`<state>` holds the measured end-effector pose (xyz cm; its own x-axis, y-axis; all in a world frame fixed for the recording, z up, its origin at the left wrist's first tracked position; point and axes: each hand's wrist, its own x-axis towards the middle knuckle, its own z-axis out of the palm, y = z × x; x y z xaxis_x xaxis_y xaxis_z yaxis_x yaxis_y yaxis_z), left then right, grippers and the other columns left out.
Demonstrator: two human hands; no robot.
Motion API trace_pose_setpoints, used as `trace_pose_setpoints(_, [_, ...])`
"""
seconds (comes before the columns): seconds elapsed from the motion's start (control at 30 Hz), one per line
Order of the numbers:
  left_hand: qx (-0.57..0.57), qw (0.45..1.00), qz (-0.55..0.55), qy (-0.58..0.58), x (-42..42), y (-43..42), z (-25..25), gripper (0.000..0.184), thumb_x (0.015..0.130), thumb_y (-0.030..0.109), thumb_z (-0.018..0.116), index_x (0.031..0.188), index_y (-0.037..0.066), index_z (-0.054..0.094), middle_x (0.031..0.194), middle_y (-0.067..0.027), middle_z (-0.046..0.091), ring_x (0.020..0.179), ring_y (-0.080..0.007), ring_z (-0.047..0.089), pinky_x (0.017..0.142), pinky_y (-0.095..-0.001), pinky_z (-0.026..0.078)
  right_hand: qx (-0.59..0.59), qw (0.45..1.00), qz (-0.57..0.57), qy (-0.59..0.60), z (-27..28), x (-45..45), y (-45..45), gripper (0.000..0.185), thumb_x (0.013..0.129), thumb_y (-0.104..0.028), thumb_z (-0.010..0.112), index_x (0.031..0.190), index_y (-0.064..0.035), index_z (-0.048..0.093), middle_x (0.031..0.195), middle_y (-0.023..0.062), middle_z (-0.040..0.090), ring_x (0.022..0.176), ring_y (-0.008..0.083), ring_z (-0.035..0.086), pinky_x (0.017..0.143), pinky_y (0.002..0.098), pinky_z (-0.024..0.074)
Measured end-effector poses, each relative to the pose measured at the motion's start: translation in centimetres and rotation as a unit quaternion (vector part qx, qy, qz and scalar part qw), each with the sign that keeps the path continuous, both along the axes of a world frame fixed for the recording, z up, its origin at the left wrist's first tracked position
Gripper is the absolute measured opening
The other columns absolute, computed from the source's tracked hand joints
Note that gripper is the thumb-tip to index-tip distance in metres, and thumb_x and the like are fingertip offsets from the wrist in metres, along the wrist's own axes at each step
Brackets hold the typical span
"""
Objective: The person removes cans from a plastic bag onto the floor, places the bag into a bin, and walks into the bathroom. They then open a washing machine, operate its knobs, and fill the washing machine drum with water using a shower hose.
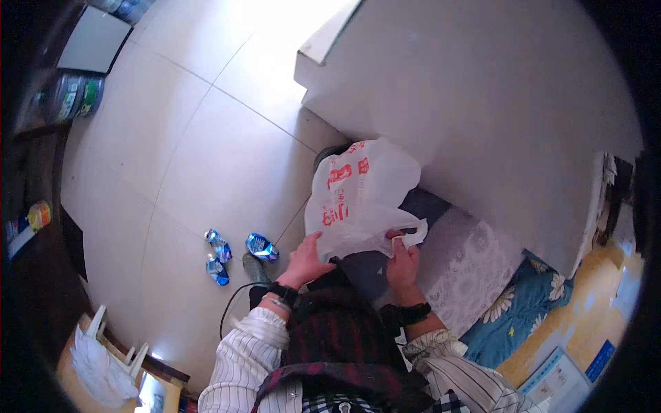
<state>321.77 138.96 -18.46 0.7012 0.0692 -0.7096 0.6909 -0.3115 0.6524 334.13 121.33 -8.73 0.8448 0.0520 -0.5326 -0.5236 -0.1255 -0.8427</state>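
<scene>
A white plastic bag [372, 182] with red printed characters lies spread in front of my body, over my lap and the dark cloth. At its near left edge, my left hand [303, 264] holds the plastic, with some fingers hidden. My right hand [403, 265] is closed on the bag near a handle loop at the right. Whether anything is inside the bag I cannot tell. Several crushed blue cans [262, 248] rest on the floor to the left of my left hand, beside my shoe [255, 268].
A pale wall or panel [482, 117] rises close on the right. Lace cloth [468, 275] and a teal floral cloth [516, 303] lie beside me. White tiled floor [186, 138] extends left, toward a dark cabinet [38, 289] and a large clear bottle [79, 96].
</scene>
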Motion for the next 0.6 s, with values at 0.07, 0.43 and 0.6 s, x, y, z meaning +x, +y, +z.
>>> trace_pose_setpoints(0.07, [-0.027,0.999,0.014,0.039,1.1,-1.6,-0.4,0.097,0.062,0.039,0.079,0.139,0.007,0.029,0.139,-0.0132,0.040,0.127,-0.0319,0.040,0.098,-0.0502,0.035,-0.007,0.998,-0.040,0.039,-1.4,0.4,-0.8,0.014,0.093,-0.012,0.052,0.097,-0.0025,0.061,0.096,0.0028,0.062,0.090,0.0120,0.056,0.080,0.0263,0.0445])
trace_pose_setpoints(0.43, [0.104,0.958,0.265,0.029,-2.1,-7.3,-6.7,0.037,0.077,0.012,0.058,0.112,0.005,0.052,0.114,-0.0179,0.057,0.106,-0.0359,0.054,0.087,-0.0452,0.044,-0.295,0.940,0.172,-0.015,2.4,4.0,-1.1,0.012,0.087,-0.013,0.060,0.090,-0.0018,0.060,0.116,0.0098,0.058,0.105,0.0203,0.054,0.092,0.0354,0.0411])
trace_pose_setpoints(0.6, [0.124,0.969,0.214,0.008,-0.1,-2.7,-6.1,0.017,0.079,0.006,0.050,0.094,0.005,0.057,0.090,-0.0218,0.061,0.090,-0.0414,0.058,0.076,-0.0467,0.046,-0.387,0.642,0.498,-0.438,0.2,9.9,3.7,0.070,0.082,-0.013,0.059,0.142,-0.0003,0.025,0.120,0.0216,0.054,0.128,0.0416,0.032,0.106,0.0468,0.0263])
